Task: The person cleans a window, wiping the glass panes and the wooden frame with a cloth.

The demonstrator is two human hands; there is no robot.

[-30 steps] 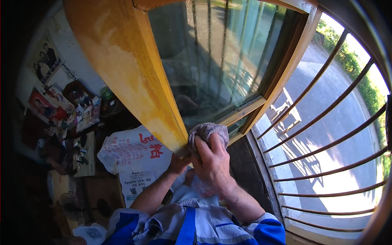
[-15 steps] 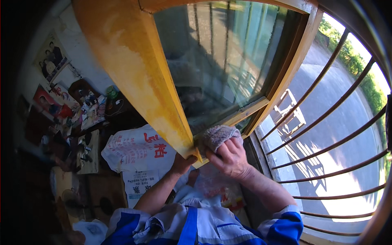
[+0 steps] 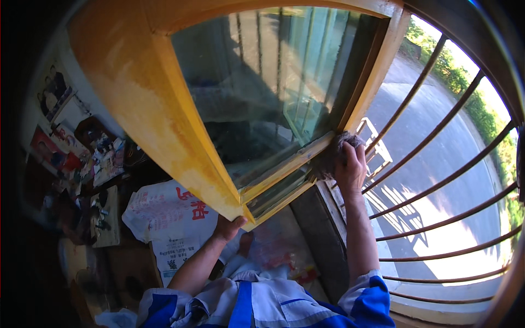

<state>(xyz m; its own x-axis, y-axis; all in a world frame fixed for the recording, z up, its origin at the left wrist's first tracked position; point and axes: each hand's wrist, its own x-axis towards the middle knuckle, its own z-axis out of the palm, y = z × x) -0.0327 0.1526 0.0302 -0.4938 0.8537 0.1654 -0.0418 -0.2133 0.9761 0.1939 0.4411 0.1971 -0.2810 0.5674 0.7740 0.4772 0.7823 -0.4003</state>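
Observation:
A wooden window sash (image 3: pixel 188 147), painted yellow and holding a glass pane (image 3: pixel 262 93), stands swung inward in front of me. My left hand (image 3: pixel 229 227) grips its near lower corner, the thumb over the edge and the other fingers mostly hidden behind the frame. At the far lower corner, by the hinge side, my right hand (image 3: pixel 351 164) presses a bunched grey-brown cloth (image 3: pixel 336 153) against the wood. Its fingers are closed round the cloth. A narrow lower pane (image 3: pixel 281 191) lies between the two bottom rails.
Curved metal bars (image 3: pixel 437 158) close off the window opening on the right, with a paved road outside. White printed sacks (image 3: pixel 164 213) lie below on the left. Beyond them stands a cluttered table (image 3: pixel 106 164). A ledge (image 3: pixel 317 218) runs under the sash.
My right hand has moved with the cloth from the near lower corner, along the bottom rail, to the far corner at right. My left hand still holds the near corner.

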